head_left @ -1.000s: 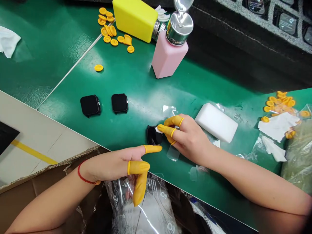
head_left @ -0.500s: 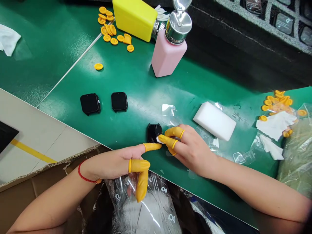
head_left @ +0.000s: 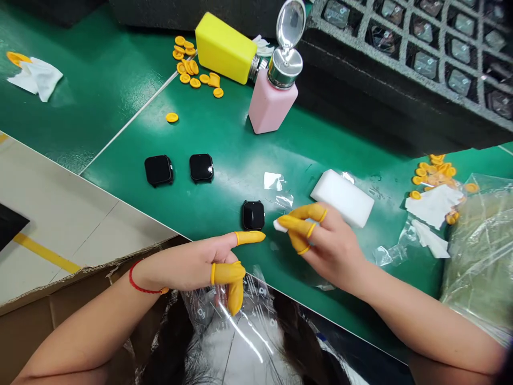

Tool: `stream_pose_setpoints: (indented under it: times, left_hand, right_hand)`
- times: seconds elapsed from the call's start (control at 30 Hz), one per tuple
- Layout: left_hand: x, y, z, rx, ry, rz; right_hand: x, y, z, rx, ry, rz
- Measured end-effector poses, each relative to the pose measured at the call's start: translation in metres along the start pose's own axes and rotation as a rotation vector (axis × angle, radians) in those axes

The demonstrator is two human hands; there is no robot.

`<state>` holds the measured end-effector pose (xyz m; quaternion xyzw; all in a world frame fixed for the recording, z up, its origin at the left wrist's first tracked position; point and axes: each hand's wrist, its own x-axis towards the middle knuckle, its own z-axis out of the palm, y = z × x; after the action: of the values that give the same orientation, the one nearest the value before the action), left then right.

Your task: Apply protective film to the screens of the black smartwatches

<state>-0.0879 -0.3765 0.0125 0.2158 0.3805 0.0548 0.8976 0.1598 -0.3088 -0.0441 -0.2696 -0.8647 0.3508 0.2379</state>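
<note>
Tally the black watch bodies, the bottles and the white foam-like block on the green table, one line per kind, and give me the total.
Black watch bodies: 3
Bottles: 2 (one yellow, one pink)
White foam-like block: 1
Total: 6

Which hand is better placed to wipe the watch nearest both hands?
Probably the right hand: it pinches a small white piece beside that watch. The left hand is near too, but shows no such piece.

Black watch [head_left: 254, 216], white wipe [head_left: 279, 226], pink bottle [head_left: 272, 104], green table [head_left: 224, 133]
</note>
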Motion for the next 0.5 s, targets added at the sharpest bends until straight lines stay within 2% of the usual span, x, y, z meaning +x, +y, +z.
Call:
stream_pose_setpoints:
  times: [0.1, 0.2, 0.27, 0.37, 0.43, 0.5]
  left_hand:
    - [-0.020, 0.003, 0.004, 0.176, 0.168, 0.120]
    - [-0.033, -0.001, 0.008, 0.360, 0.417, 0.377]
    - [-0.033, -0.009, 0.011, 0.511, 0.615, 0.569]
    - [-0.021, -0.021, 0.019, 0.613, 0.882, 0.786]
    - [-0.012, -0.027, 0.027, 0.600, 0.958, 0.884]
    - [-0.005, -0.031, 0.037, 0.529, 0.991, 0.989]
  right_hand:
    - [-0.003, 0.003, -0.015, -0.110, 0.090, 0.176]
    - [-0.002, -0.003, -0.025, -0.050, 0.173, 0.225]
    - [0.001, -0.014, -0.028, 0.007, 0.213, 0.176]
    - [0.006, -0.035, -0.026, 0.032, 0.209, 0.011]
    - [0.008, -0.046, -0.021, 0.018, 0.177, -0.074]
    - [0.007, -0.052, -0.015, 0.011, 0.144, -0.084]
